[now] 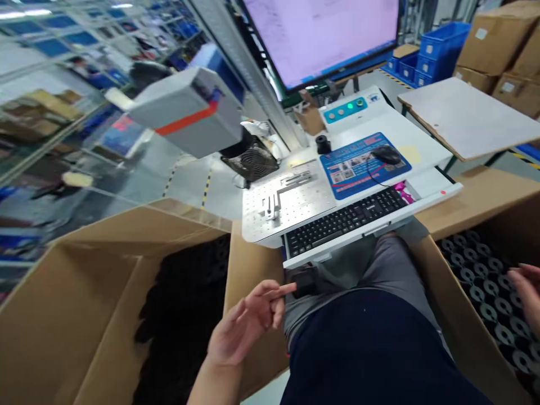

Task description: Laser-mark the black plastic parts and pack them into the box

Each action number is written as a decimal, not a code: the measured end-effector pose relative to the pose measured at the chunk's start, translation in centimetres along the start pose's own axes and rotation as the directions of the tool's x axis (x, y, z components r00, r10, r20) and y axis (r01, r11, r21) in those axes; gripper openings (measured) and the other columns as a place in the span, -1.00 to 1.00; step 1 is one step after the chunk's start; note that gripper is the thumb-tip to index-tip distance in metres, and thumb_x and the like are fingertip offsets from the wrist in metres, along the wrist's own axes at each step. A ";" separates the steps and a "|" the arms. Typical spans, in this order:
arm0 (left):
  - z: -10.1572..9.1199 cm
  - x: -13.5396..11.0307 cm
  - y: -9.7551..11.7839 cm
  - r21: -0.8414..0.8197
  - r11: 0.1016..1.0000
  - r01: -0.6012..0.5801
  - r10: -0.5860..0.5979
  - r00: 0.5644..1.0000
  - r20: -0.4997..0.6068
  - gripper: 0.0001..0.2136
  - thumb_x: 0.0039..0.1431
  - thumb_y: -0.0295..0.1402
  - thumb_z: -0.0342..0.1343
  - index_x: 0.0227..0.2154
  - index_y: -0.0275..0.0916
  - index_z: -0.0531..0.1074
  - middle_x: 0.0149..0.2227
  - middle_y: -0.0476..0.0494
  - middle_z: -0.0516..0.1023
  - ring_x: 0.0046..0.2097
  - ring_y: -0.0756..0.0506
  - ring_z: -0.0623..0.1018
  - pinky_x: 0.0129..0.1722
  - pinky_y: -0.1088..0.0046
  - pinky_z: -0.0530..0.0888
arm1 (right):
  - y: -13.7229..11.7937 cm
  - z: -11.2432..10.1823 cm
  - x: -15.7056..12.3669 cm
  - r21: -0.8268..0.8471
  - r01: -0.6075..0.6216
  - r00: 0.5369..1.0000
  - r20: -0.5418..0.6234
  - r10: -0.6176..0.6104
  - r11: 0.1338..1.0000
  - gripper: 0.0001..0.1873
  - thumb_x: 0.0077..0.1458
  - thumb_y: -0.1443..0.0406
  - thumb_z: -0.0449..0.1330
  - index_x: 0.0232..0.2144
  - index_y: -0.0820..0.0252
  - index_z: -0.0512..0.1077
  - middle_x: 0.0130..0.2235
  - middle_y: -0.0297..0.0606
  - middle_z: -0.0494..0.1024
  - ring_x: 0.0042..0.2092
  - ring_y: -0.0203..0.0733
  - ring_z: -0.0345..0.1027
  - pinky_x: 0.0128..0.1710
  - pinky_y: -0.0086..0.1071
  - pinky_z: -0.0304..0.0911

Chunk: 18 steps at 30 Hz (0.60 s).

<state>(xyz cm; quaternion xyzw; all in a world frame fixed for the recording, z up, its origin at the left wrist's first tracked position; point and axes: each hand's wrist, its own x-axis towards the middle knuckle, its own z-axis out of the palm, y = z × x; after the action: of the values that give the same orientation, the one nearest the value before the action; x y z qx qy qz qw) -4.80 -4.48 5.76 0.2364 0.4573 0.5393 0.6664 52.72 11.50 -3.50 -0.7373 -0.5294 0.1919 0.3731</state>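
Note:
My left hand (251, 326) is raised in front of the drawer, palm partly up, index finger stretched out and the others loosely curled, with nothing in it. Just beyond the fingertip is a dark object (306, 281) near my leg; I cannot make out what it is. My right hand (527, 295) is cut off by the right edge, fingers stretched over a cardboard box (447, 304) of black parts with grey rings (485, 287). On my left, another cardboard box (105, 281) holds black parts (185, 304) in a dark heap.
A white workbench carries a metal fixture plate (295, 197), mouse pad (350, 180), mouse (386, 154) and small black cylinder (323, 144). The keyboard (346, 219) lies in a pulled-out drawer. A grey machine head (194, 112) overhangs the plate; a monitor (329, 39) stands behind.

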 end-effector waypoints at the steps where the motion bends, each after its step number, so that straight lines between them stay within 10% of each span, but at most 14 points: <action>1: 0.6 0.5 -0.3 -0.036 0.999 -0.007 0.009 0.997 0.072 -0.49 0.21 0.10 0.21 0.05 -0.18 0.53 0.23 -0.46 0.48 -0.34 -0.11 0.49 -0.36 0.38 0.38 | -3.5 1.9 -1.3 0.052 0.080 0.994 0.072 -0.084 0.995 -0.49 0.16 -0.10 0.33 0.04 0.01 0.55 -0.08 0.05 0.66 -0.14 0.05 0.59 -0.10 -0.09 0.48; 3: 1.7 1.2 -1.1 -0.113 0.994 -0.013 0.032 0.984 0.173 -0.50 0.26 0.07 0.19 0.08 -0.20 0.50 0.27 -0.49 0.43 -0.34 -0.09 0.50 -0.38 0.41 0.36 | -10.3 6.2 -4.6 0.230 0.339 0.850 0.340 -0.402 0.912 -0.52 0.19 -0.07 0.31 0.05 0.00 0.52 0.02 -0.09 0.64 -0.01 0.06 0.57 0.08 -0.01 0.47; 5: 2.7 1.1 -2.1 -0.179 0.984 -0.015 0.054 0.975 0.214 -0.52 0.31 0.04 0.16 0.08 -0.21 0.47 0.28 -0.49 0.41 -0.34 -0.08 0.52 -0.41 0.44 0.36 | -15.8 10.4 -8.1 0.365 0.509 0.591 0.510 -0.625 0.779 -0.45 0.19 -0.01 0.33 0.16 -0.01 0.45 0.18 -0.09 0.55 0.18 0.11 0.47 0.21 0.04 0.41; 9: 3.4 -0.1 -3.6 -0.276 0.961 -0.010 0.085 0.962 0.260 -0.48 0.27 0.06 0.22 0.09 -0.22 0.45 0.26 -0.49 0.43 -0.35 -0.12 0.57 -0.45 0.43 0.42 | -21.3 16.6 -14.2 0.492 0.632 0.236 0.614 -0.753 0.599 -0.26 0.14 0.10 0.39 0.32 -0.06 0.30 0.32 -0.09 0.41 0.32 0.23 0.31 0.26 0.16 0.35; 15: 0.3 -3.5 -2.6 -0.222 0.975 -0.024 0.084 0.960 0.266 -0.35 0.17 -0.03 0.35 0.26 -0.15 0.37 0.33 -0.52 0.34 -0.36 -0.14 0.63 -0.43 0.40 0.49 | -22.9 22.2 -18.0 0.597 0.598 0.136 0.581 -0.802 0.534 -0.49 0.20 0.20 0.27 0.19 -0.05 0.36 0.10 -0.09 0.56 0.12 0.22 0.50 0.09 0.16 0.48; 18: -4.6 -6.7 -1.0 0.112 0.990 -0.085 0.086 0.996 -0.009 -0.36 0.14 -0.06 0.38 0.25 -0.08 0.38 0.32 -0.44 0.37 -0.29 -0.15 0.64 -0.29 0.30 0.54 | -23.3 23.0 -17.5 0.572 0.617 0.159 0.582 -0.797 0.540 -0.50 0.22 0.11 0.27 0.20 -0.14 0.37 0.15 -0.13 0.52 0.10 0.19 0.52 0.00 0.07 0.55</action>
<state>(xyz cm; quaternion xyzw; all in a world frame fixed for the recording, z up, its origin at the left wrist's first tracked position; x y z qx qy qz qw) -8.22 -11.84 5.15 0.2888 0.4806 0.5427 0.6254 15.87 7.05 -2.86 -0.1845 -0.8929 0.3540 0.2083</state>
